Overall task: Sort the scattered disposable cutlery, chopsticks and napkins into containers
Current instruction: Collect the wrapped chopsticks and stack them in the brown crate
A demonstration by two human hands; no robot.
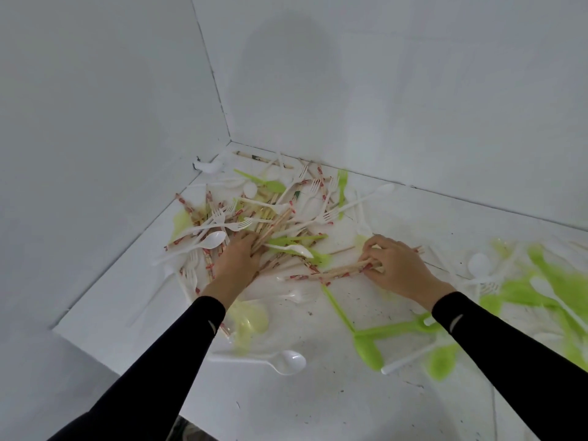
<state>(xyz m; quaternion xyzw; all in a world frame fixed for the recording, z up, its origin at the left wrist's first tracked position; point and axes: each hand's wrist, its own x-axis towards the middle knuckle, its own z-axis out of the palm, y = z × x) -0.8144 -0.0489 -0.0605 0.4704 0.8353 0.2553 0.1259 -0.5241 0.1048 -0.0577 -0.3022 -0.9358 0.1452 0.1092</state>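
A heap of disposable cutlery point(270, 211) fills the corner of the white table point(318, 409): white forks, white spoons, green spoons and chopsticks with red-patterned wrappers. My left hand point(237, 262) reaches into the heap and its fingers curl round a few chopsticks point(273, 227). My right hand point(397, 265) grips a bundle of chopsticks point(331, 273) that sticks out to the left, low over the table. A white spoon point(288, 361) lies near the front, between my arms.
White walls close the table at the left and back, meeting in the corner point(229, 140). More green spoons point(369, 345) and white cutlery point(480, 265) lie scattered at the right. No container shows in view. The table's left front edge point(127, 354) drops off.
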